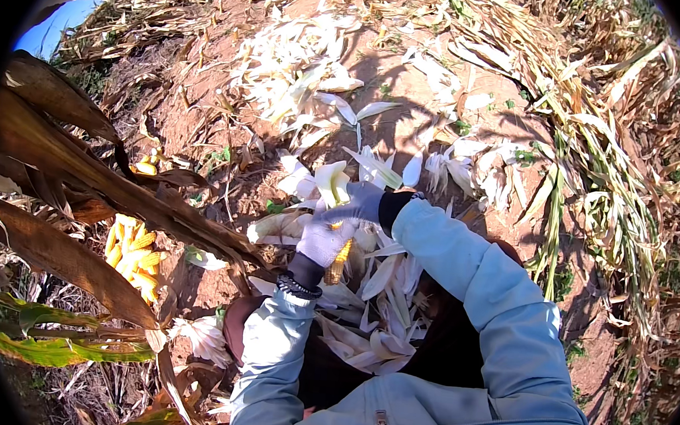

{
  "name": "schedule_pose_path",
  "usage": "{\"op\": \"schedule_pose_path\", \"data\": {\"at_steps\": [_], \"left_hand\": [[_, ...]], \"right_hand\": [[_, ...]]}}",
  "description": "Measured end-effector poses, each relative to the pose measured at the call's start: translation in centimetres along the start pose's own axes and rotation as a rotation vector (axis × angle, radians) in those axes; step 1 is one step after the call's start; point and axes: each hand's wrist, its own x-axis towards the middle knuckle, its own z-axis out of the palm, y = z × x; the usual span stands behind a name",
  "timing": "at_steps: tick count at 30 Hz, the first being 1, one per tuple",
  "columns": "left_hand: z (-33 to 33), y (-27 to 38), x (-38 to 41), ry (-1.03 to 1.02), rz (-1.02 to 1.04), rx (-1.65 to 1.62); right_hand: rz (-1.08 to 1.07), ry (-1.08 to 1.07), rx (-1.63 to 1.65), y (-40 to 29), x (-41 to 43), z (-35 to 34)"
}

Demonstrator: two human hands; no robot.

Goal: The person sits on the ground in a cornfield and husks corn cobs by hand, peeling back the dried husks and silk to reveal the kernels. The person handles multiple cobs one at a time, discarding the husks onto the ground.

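Note:
Both of my hands wear light grey-purple gloves and meet in front of me. My left hand point(324, 239) is closed around an ear of yellow corn point(339, 260), whose lower end sticks out below the palm. Against its upper side lies my right hand point(360, 204), crossing over the fingers of the left, next to a pale corn husk point(332, 183) that stands up from the ear. The right fingertips are partly hidden, so their hold on the husk is unclear. Loose husks point(386, 342) lie between my legs.
Husked yellow cobs point(133, 250) are heaped at the left, with a few more point(146, 166) farther off. Large dry corn leaves point(80, 159) reach in from the left. A husk pile point(297, 65) lies ahead on bare soil, and cut stalks point(584, 154) form a row at the right.

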Motion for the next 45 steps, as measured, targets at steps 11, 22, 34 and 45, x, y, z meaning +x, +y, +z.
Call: {"op": "schedule_pose_path", "data": {"at_steps": [11, 22, 34, 45], "left_hand": [[-0.2, -1.8, 0.7, 0.051, -0.151, -0.174], [-0.2, 0.7, -0.6, 0.209, -0.026, 1.018], [0.0, -0.5, 0.3, -0.003, -0.255, -0.353], [-1.2, 0.6, -1.2, -0.203, 0.016, 0.232]], "right_hand": [[-0.027, 0.151, 0.796, -0.2, 0.7, -0.2], [0.139, 0.183, 1.097, -3.2, -0.8, 0.3], [0.054, 0.419, 1.076, -3.1, 0.5, 1.2], [0.099, -0.219, 0.501, -3.1, -2.8, -2.9]]}}
